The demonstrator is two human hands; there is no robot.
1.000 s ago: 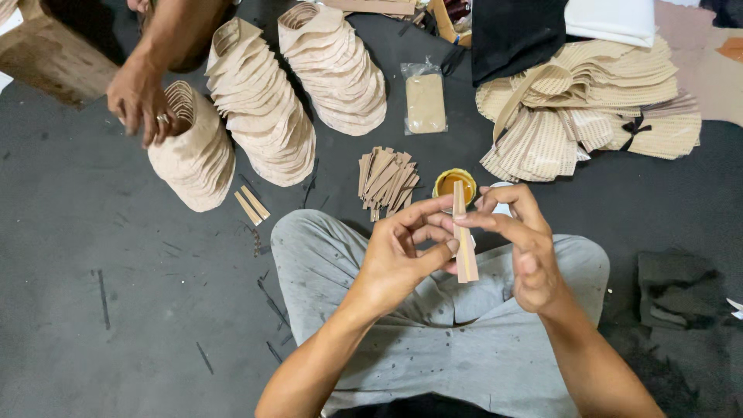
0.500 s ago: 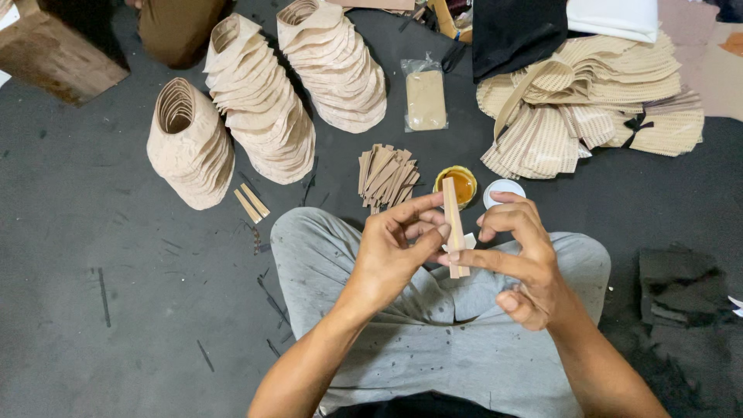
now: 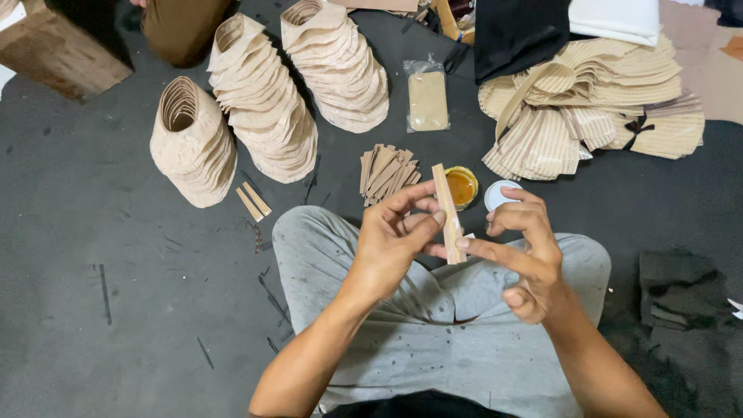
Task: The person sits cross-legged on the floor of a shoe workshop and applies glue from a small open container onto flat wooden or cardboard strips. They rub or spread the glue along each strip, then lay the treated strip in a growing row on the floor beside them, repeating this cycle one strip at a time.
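Left hand point(image 3: 395, 240) and right hand point(image 3: 526, 255) fingers pinching tan strip point(image 3: 447, 213) at centre, clear packet point(image 3: 427, 101) upper centre, glue tin point(image 3: 462, 186) just behind.

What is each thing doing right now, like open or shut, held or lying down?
tan strip: upright, pinched between both hands
left hand: grip closed on the strip
right hand: fingers touching the strip
glue pot: open
white lid: off, beside the pot
strip pile: lying loose
hat stacks: nested, on their sides
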